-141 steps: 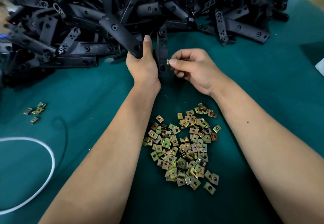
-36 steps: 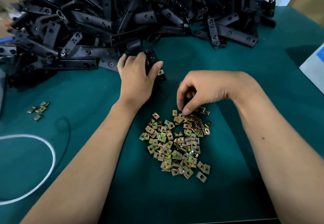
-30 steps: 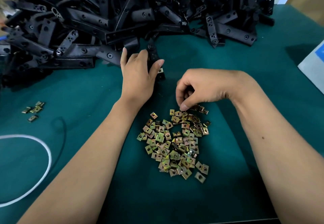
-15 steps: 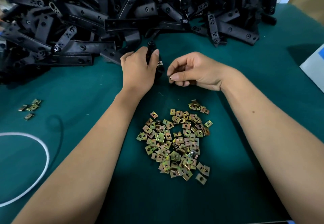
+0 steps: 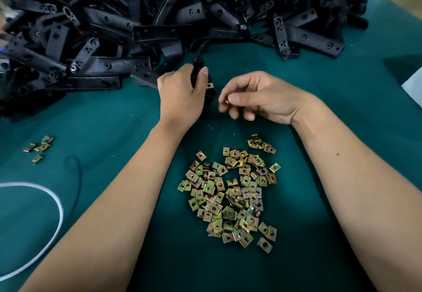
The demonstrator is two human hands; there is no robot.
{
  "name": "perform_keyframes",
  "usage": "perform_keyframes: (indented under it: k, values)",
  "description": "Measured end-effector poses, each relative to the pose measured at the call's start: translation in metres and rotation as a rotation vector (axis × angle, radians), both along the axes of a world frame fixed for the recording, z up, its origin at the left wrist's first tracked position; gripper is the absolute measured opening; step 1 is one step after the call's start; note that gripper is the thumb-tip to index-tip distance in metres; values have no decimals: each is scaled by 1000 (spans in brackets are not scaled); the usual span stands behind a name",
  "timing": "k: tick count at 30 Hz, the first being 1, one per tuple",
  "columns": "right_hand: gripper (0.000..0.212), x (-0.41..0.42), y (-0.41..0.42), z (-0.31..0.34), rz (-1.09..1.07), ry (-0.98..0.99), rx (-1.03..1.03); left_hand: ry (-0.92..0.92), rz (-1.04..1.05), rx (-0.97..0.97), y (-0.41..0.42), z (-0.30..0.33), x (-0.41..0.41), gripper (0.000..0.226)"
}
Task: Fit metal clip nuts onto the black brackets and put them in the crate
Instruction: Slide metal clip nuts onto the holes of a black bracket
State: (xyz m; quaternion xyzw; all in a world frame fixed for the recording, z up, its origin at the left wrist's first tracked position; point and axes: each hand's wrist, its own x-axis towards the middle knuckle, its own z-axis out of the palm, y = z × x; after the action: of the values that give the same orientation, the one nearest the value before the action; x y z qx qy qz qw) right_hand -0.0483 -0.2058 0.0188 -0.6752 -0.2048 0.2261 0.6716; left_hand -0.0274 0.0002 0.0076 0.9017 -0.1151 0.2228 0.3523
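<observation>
The left hand (image 5: 180,95) grips a black bracket (image 5: 198,63) upright, one clip nut (image 5: 209,85) already fitted. At its 3 o'clock, the right hand (image 5: 255,98) pinches a second clip nut (image 5: 226,100). Align its open mouth squarely with the bracket edge, then push until seated over the hole; crate not visible.

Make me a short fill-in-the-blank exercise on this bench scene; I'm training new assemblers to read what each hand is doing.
1. The left hand grips a black ____.
2. The right hand pinches one clip nut between thumb and ____.
3. The big pile of clip nuts lies on the ____ mat.
4. A white ____ curves along the mat's left edge.

Missing words: bracket; forefinger; green; cord
</observation>
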Motion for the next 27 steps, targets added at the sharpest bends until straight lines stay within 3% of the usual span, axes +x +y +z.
perform_keyframes:
  k: [11,19,27]
  values:
    - [14,-4,6,2,-63,-4,-16,-3,-22,-10,0,1,-1,42]
    - [13,-1,9,-4,-261,-39,12,-34,-14,-36,1,3,-5,42]
    - [28,-5,8,-2,-153,-49,-39,66,-9,-115,1,4,-6,44]
